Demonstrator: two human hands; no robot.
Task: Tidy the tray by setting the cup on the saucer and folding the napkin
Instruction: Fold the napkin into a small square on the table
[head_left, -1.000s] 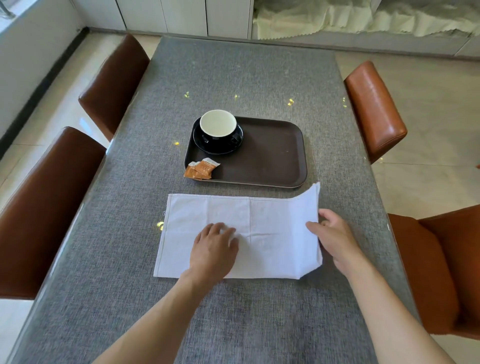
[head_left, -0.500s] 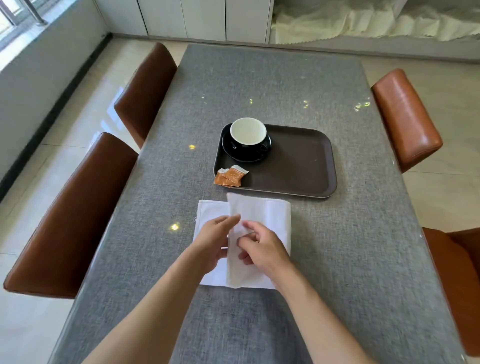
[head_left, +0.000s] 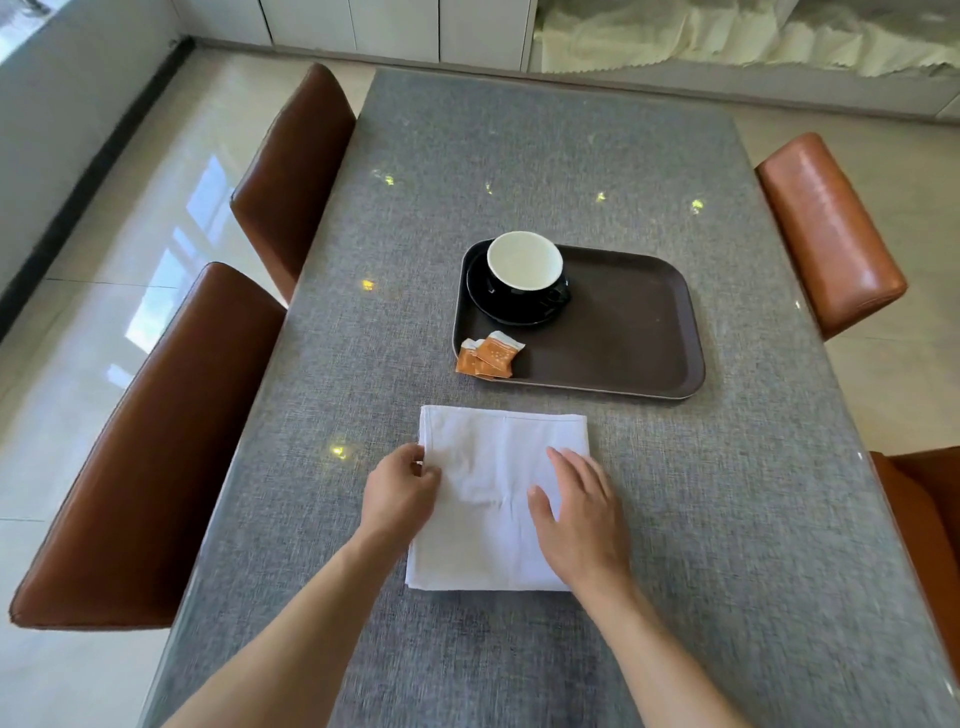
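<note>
Since the earlier frame the napkin (head_left: 498, 493) lies folded flat, just nearer us than the tray (head_left: 634, 332). Our left hand (head_left: 400, 493) pinches its left edge; our right hand (head_left: 576, 519) presses flat, fingers straight. The cup (head_left: 524, 262) sits on the saucer (head_left: 514, 312) on the tray.

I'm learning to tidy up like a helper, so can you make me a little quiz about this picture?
1. True or false: the cup already stands on the saucer.
2. Where does the napkin lie: A) on the tray, B) on the table in front of the tray, C) on a chair?
3. Fill in: the right hand lies ____ on the napkin, while the left hand pinches its left edge.

Key: 1 true; 2 B; 3 flat.
</note>
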